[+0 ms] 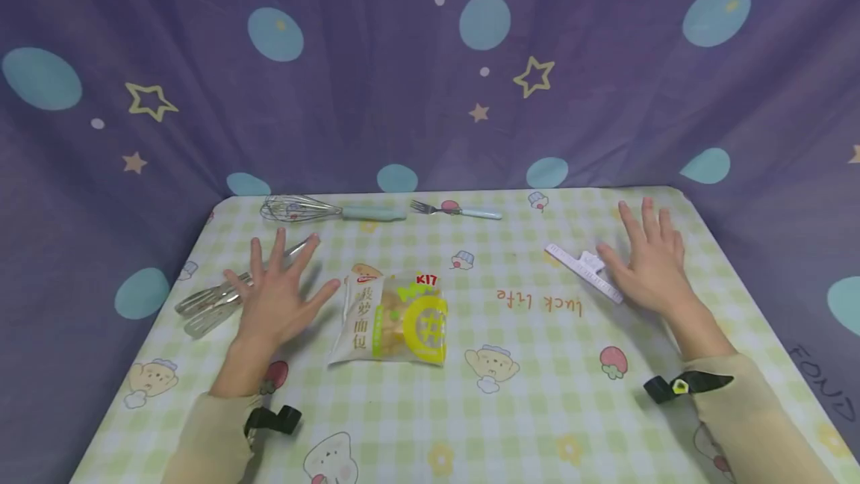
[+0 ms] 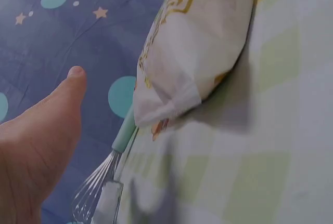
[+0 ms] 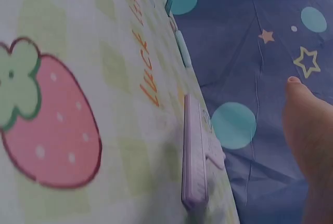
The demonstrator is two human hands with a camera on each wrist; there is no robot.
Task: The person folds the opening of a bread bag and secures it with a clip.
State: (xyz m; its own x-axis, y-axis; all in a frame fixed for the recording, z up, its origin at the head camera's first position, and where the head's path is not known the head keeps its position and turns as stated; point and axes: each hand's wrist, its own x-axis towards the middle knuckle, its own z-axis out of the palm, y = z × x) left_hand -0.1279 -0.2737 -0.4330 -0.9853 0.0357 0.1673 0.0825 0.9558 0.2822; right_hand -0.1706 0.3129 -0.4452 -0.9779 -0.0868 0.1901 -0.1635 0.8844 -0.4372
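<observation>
My left hand (image 1: 272,305) hovers over the left side of the table with its fingers spread, holding nothing. Under it lie metal tongs (image 1: 204,312), partly hidden by the hand. Just right of that hand is a sealed packet of bread (image 1: 396,320) with yellow and green print; the packet (image 2: 197,52) fills the upper middle of the left wrist view. On the right, my right hand (image 1: 652,264) is also spread and holds nothing. Its thumb is close by a pale purple bag clip (image 1: 584,272), which lies slanted on the cloth; the clip (image 3: 195,156) shows edge-on in the right wrist view.
At the table's back edge a whisk (image 1: 369,213) with a pale green handle lies left of a fork (image 1: 480,213). A checked cloth (image 1: 537,424) with printed cartoons covers the table. A purple curtain (image 1: 376,110) with stars hangs behind it.
</observation>
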